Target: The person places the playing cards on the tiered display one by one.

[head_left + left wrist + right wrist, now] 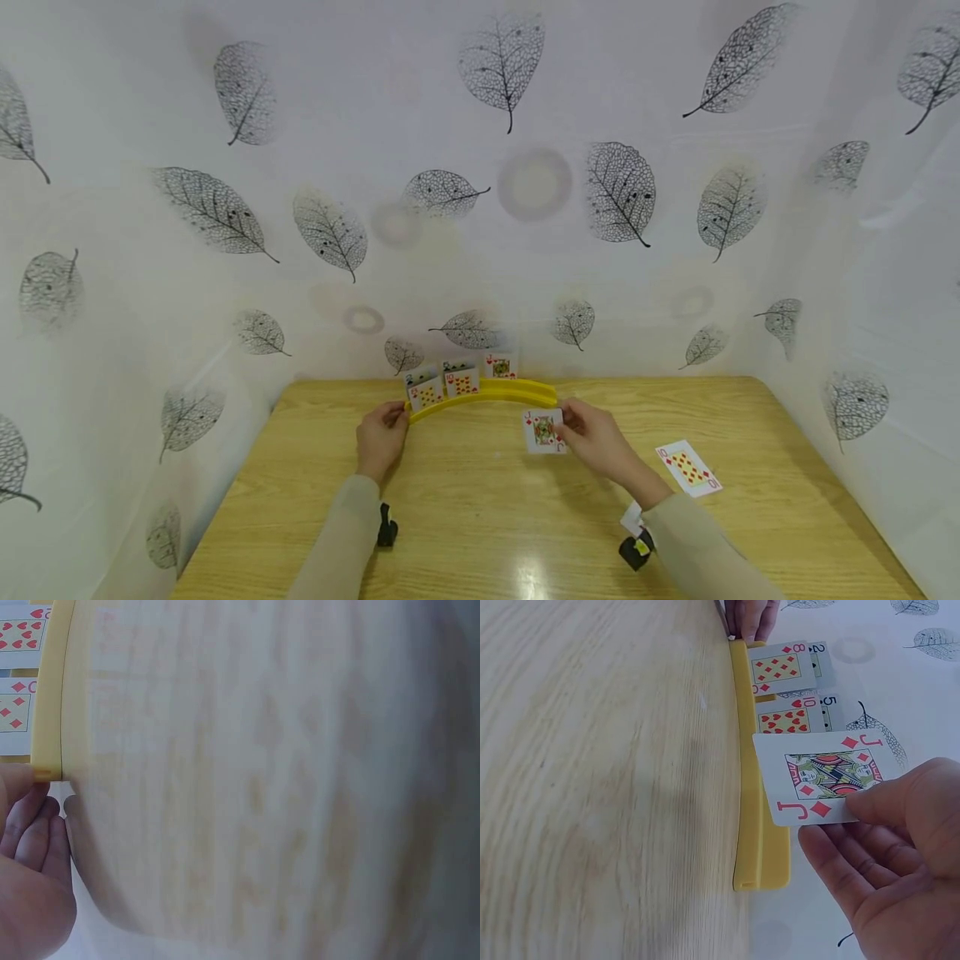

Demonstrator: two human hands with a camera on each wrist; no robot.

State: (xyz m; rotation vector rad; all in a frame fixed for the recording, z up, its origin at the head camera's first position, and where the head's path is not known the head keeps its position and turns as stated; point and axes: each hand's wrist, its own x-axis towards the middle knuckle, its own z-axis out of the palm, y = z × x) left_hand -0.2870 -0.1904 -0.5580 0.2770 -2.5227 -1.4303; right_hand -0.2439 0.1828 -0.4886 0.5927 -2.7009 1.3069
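Observation:
My right hand (600, 437) pinches a jack of diamonds (826, 776) between thumb and fingers, face up, in front of the right end of a curved yellow card holder (517, 389). At the holder's left end, my left hand (382, 437) grips the tip with thumb and fingers. Toward that end stand an eight of diamonds (776, 669), with a black two (820, 664) behind it, and a ten of hearts (784, 720), with a black five (830, 712) behind. A red jack (501, 367) stands near the holder's middle; in the right wrist view the held card covers that spot.
On the wooden table (465, 517), a ten of diamonds (688, 468) lies face up at the right. Another white card (632, 518) is partly hidden by the right sleeve. A leaf-patterned white sheet (465, 275) rises behind the table and along both sides.

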